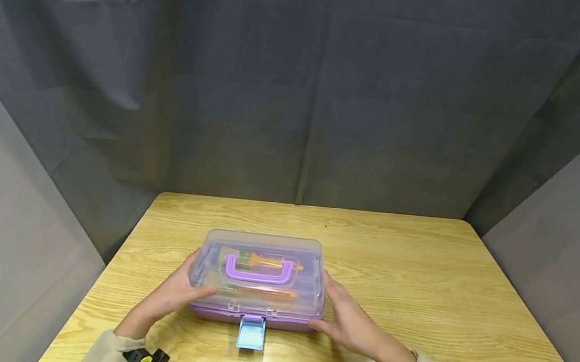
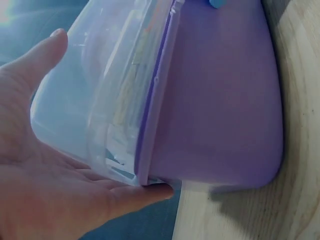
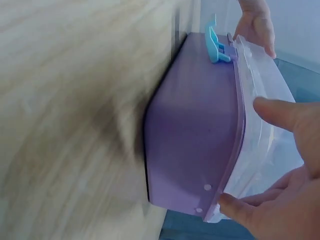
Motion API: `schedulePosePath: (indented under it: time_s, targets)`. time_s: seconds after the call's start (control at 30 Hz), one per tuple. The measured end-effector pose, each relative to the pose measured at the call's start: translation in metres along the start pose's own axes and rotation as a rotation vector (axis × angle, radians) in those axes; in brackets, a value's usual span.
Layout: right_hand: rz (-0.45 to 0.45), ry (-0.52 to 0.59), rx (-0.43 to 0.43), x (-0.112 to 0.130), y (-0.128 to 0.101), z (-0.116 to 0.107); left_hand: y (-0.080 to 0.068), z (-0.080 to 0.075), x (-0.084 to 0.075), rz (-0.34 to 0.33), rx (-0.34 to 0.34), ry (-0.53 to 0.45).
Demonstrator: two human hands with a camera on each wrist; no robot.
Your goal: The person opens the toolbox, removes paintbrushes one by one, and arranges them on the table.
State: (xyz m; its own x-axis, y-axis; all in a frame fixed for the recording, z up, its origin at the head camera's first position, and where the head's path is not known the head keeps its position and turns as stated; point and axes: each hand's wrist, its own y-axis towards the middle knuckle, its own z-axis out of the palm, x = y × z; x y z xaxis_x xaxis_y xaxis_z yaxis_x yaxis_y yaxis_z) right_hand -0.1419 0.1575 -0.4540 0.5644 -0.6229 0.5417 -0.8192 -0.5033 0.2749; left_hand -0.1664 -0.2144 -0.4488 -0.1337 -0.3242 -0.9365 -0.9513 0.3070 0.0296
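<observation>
— Where does the box (image 1: 255, 302) lie, and why are both hands beside it?
— On the desk (image 1: 414, 266). The left hand (image 1: 176, 290) meets its left end, the right hand (image 1: 343, 317) its right; thumbs and fingers stand apart, touching rather than clamped, probably to steady both ends evenly.
— The count?
— One box; one purple handle (image 1: 259, 277) on its top; one blue latch (image 1: 250, 335), swung out at its front; two orange-handled tools (image 1: 267, 263), apparently brushes, inside it.

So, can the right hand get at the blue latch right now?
Probably yes: the blue latch sticks out uncovered at the front of the purple box, and nothing shows between it and the right hand.
</observation>
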Motion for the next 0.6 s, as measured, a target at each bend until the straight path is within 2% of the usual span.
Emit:
schedulePosePath:
  time_s: [0.23, 0.37, 0.5, 0.6]
  targets:
    - [-0.050, -0.172, -0.038, -0.001, -0.001, -0.009, 0.001, -0.001, -0.004, 0.018, -0.009, 0.008]
    - [-0.181, -0.270, -0.070, 0.000, -0.001, -0.018, -0.001, -0.002, -0.008, -0.001, -0.003, 0.028]
    - [-0.280, -0.271, -0.070, 0.003, 0.005, -0.031, -0.003, -0.003, -0.010, -0.015, 0.000, 0.042]
    - [-0.254, -0.221, -0.039, 0.005, 0.012, -0.043, -0.003, -0.003, -0.009, -0.002, 0.012, 0.011]
